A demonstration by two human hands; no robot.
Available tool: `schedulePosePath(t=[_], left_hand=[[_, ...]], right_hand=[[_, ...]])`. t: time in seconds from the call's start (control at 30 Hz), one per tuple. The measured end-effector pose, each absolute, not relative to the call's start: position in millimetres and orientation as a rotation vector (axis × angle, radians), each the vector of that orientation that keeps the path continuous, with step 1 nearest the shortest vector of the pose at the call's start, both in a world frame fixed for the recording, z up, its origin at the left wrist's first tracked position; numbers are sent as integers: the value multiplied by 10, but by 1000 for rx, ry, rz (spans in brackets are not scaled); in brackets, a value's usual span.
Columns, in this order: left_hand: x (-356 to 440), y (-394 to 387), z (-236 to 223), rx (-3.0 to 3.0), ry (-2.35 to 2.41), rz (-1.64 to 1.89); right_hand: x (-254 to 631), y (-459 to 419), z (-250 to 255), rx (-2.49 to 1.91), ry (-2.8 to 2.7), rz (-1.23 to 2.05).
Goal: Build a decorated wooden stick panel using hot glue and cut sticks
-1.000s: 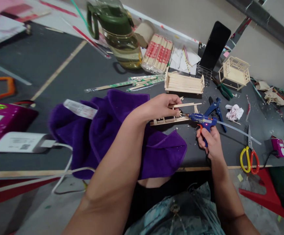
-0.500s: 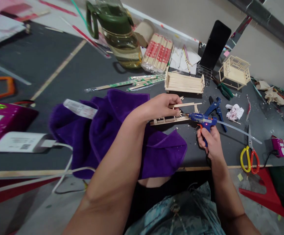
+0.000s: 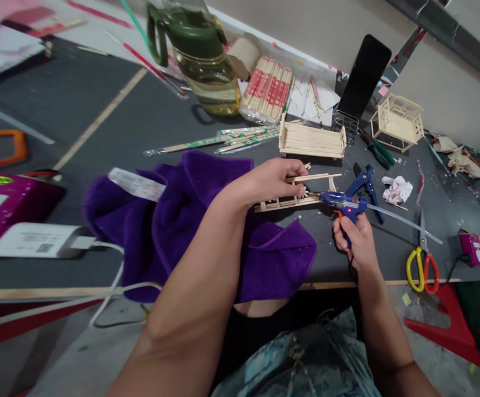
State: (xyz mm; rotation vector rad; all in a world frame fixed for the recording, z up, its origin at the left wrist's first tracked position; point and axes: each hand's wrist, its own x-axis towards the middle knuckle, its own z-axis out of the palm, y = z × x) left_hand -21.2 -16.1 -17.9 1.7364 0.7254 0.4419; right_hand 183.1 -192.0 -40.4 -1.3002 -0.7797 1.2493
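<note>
My right hand [image 3: 356, 236] is closed round the handle of a blue hot glue gun [image 3: 345, 205], with a clear glue stick [image 3: 405, 220] sticking out of its back. The nozzle points left, close to the fingertips of my left hand [image 3: 279, 179]. Those fingers pinch thin wooden sticks [image 3: 320, 177] above a small frame made of sticks [image 3: 293, 204] lying on the table. Part of the frame is hidden beneath my left hand. Behind it stands a little bench built of sticks [image 3: 312, 139]. A purple cloth [image 3: 198, 220] lies under my left forearm.
Blue cutters [image 3: 364, 184], a crumpled tissue [image 3: 397, 190] and scissors [image 3: 422, 259] lie to the right. At the back are a green-lidded jug [image 3: 202, 60], bundled chopsticks [image 3: 267, 91], a propped phone [image 3: 364, 74] and another stick model [image 3: 397, 122]. A white power bank [image 3: 33, 240] sits left.
</note>
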Motion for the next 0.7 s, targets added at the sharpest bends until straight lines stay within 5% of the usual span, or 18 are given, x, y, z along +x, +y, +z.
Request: schedulePosePath(t=[0.7], left_hand=[[-222, -169, -143, 1753, 761, 422]], right_hand=[[1820, -1931, -403, -1304, -770, 1251]])
